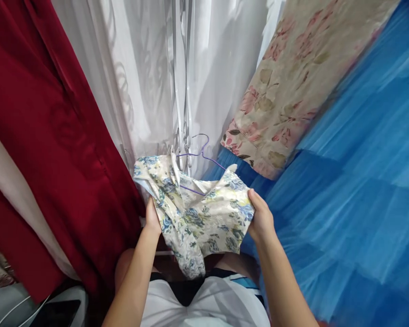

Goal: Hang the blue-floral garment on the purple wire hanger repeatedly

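Holding floral garment (211,218), both hands (153,218) (261,217) apparently half-closed.

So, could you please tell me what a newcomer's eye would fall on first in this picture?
Probably the layered, bright-blue gauzy fabric filling the right side, and the smooth deep-red cloth hanging at the left. Between them, the off-white garment with blue and yellow flowers stands out, a thin purple hanger in its neckline, the left hand and right hand holding its sides.
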A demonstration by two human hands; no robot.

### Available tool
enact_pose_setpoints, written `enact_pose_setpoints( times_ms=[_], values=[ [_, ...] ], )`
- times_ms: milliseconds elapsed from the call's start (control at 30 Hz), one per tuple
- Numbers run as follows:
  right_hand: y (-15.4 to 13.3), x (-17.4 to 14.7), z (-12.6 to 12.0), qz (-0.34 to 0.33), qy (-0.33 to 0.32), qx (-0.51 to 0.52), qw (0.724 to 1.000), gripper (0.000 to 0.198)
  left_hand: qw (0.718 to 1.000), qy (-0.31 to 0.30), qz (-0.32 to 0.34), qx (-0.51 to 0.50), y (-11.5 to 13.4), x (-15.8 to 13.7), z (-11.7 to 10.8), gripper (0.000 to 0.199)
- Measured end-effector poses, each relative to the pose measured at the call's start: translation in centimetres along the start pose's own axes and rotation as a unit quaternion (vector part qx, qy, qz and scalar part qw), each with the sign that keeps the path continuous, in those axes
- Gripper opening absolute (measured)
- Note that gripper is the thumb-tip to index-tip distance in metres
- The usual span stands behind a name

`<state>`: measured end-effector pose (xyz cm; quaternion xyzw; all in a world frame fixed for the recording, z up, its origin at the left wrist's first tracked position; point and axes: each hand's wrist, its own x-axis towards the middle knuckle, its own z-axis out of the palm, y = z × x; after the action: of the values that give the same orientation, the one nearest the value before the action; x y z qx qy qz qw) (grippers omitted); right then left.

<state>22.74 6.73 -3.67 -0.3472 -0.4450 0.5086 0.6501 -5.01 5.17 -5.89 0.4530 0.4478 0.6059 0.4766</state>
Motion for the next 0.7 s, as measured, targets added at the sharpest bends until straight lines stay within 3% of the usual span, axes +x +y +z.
enact_pose_setpoints(
  times_ms=[133,267,367,433,467,500,567,633,700],
  values=[
    [0.0,0.3,1.5,0.061,-0.058,0.012,0.996,0.041,0.983,0.14,0.03,-0.114,-4.2,-3.3,-3.3,0.071],
    [0.8,-0.9,-0.3,0.044,-0.037,-0.026,0.998,0.04,0.985,0.157,-0.006,-0.076,-8.8,-5.9,-3.0,0.06],
    [3.2,-3.4,-1.7,-0.089,0.13,-0.097,0.983,0.043,0.988,0.155,-0.019,0.001,-11.2,-7.2,-2.2,0.049],
    [5.6,-5.6,-1.6,-0.174,0.266,-0.154,0.936,0.042,0.984,0.177,-0.02,0.028,-12.0,-7.6,-1.9,0.038],
    [6.8,-6.6,-1.3,-0.183,0.293,-0.173,0.922,0.033,0.982,0.188,-0.02,0.032,-12.3,-7.8,-1.8,0.034],
    [8.0,-7.6,-0.8,-0.16,0.247,-0.192,0.936,0.023,0.98,0.196,-0.021,0.032,-12.4,-8.0,-1.7,0.032],
    [9.9,-8.8,0.9,-0.064,0.015,-0.238,0.969,0.024,0.977,0.207,-0.02,0.035,-12.5,-8.2,-1.7,0.033],
    [11.2,-9.1,2.7,0.006,-0.153,-0.264,0.952,0.03,0.974,0.222,-0.02,0.034,-12.3,-8.3,-1.9,0.036],
    [11.9,-8.9,4.4,0.024,-0.205,-0.27,0.94,0.034,0.972,0.233,-0.026,0.032,-12.1,-8.4,-2.2,0.039]
  ],
)
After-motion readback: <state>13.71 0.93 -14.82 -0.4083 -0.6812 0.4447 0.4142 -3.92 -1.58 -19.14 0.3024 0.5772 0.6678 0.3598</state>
